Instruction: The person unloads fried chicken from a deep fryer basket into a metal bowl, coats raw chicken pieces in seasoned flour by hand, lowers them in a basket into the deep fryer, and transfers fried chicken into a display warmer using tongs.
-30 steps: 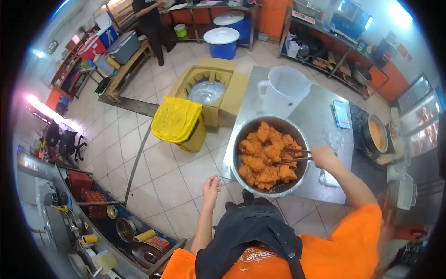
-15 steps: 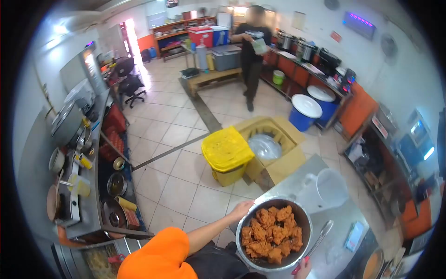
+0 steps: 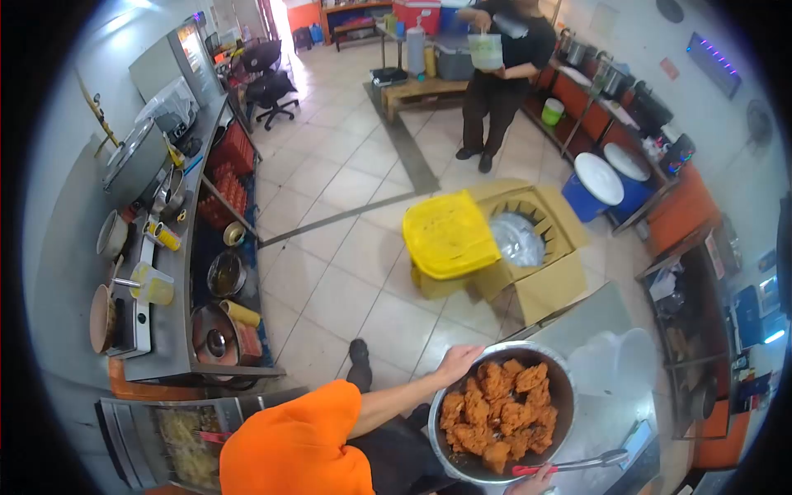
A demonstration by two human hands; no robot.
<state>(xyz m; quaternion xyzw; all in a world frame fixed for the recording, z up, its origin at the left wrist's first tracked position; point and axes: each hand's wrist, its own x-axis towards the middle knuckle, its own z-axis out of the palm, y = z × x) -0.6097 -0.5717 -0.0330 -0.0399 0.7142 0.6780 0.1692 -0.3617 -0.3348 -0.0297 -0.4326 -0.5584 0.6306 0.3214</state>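
A round metal pot (image 3: 566, 394) full of fried chicken pieces (image 3: 503, 408) is in front of me, at the edge of the steel table. My left hand (image 3: 460, 363) is closed on its far left rim. By the near rim, my right hand (image 3: 530, 482), partly cut off by the frame's bottom edge, grips red-handled metal tongs (image 3: 586, 462). The tongs point right over the tabletop, with their heads apart from the chicken. Whether the right hand also bears on the pot cannot be made out.
Beyond the table stand a yellow lidded bin (image 3: 452, 235) and an open cardboard box (image 3: 549, 290). A clear plastic jug (image 3: 631, 363) is right of the pot. A fryer (image 3: 186, 441) and a cluttered counter (image 3: 186, 289) line the left. A co-worker (image 3: 511, 62) stands farther back, holding a container.
The view has turned left and down. The tongs have swung from pointing up-right to nearly level. A foot now shows at left, and the co-worker appears nearer, holding the container lower.
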